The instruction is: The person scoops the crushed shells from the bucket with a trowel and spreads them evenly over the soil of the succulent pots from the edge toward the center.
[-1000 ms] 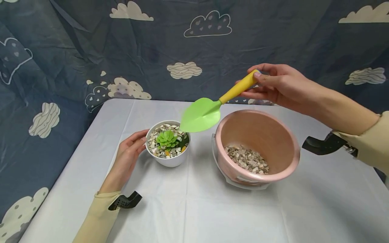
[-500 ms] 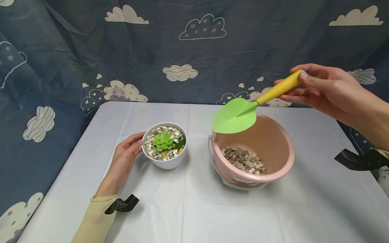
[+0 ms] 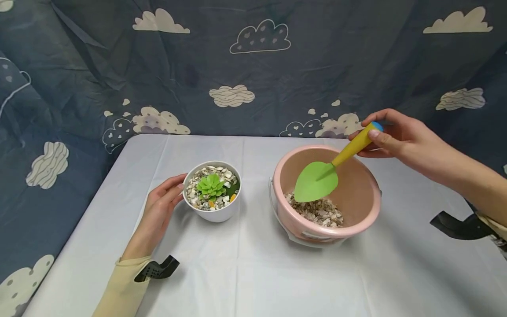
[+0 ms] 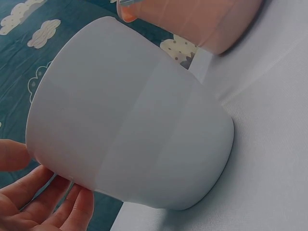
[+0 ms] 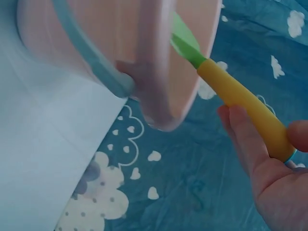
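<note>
A yellow-handled hand trowel (image 3: pixel 317 181) with a green leaf-shaped blade is in my right hand (image 3: pixel 412 143), fingers and thumb around the handle's end. Its blade points down inside a pink bucket (image 3: pixel 366 220), over a layer of pale pebble-like chips (image 3: pixel 322 213). In the right wrist view, the rim hides part of the trowel's blade (image 5: pixel 185 43). My left hand (image 3: pixel 158 211) rests its fingers against the left side of a small white pot (image 3: pixel 215 215). Chips surround a green succulent (image 3: pixel 211 186) in that pot. The left wrist view shows fingertips (image 4: pixel 84 204) at the pot's wall.
Both containers stand on a white-covered table (image 3: pixel 237 281), the bucket to the right of the pot. The bucket's handle (image 5: pixel 91 57) hangs down its side. Behind the table hangs a dark cloth (image 3: pixel 190 75) printed with clouds.
My right hand has carried the trowel from over the white pot rightward, then lowered its blade into the bucket. My left hand has stayed at the pot; the head view has shifted slightly.
</note>
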Action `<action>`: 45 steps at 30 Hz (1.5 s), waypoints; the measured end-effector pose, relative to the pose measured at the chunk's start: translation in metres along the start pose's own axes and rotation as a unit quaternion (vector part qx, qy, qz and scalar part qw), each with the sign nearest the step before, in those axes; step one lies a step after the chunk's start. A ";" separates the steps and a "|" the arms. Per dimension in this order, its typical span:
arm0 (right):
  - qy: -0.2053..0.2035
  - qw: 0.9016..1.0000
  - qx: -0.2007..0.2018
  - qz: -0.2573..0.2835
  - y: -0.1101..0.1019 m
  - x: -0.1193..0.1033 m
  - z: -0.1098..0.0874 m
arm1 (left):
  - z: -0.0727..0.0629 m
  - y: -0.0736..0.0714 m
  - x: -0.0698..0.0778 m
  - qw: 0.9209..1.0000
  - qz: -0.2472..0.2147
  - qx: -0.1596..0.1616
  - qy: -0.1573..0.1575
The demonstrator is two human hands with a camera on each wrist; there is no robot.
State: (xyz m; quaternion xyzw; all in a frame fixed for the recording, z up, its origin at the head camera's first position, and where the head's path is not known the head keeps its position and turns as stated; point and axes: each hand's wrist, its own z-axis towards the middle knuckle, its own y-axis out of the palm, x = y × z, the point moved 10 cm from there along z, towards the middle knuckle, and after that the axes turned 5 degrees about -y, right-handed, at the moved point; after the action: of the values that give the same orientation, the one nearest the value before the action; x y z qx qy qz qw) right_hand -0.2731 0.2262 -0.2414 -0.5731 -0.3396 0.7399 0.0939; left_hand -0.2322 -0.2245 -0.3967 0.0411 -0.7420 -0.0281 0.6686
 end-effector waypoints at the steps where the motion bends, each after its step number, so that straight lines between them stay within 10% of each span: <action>1: -0.007 1.000 -0.006 -0.003 0.004 -0.002 0.000 | 0.000 0.000 0.000 1.000 0.000 0.000 0.000; 28: -0.055 0.997 -0.047 0.003 0.053 0.014 0.004 | -0.001 0.001 0.000 1.000 0.006 0.001 -0.013; 45: 0.033 0.988 -0.144 0.034 0.074 0.023 0.006 | 0.000 -0.001 -0.003 1.000 0.006 0.005 -0.012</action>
State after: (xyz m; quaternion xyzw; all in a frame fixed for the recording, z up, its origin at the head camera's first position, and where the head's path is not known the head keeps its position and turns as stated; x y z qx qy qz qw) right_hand -0.2682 0.1807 -0.3039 -0.6162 -0.4192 0.6668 -0.0036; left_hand -0.2317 -0.2249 -0.3995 0.0396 -0.7499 -0.0214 0.6600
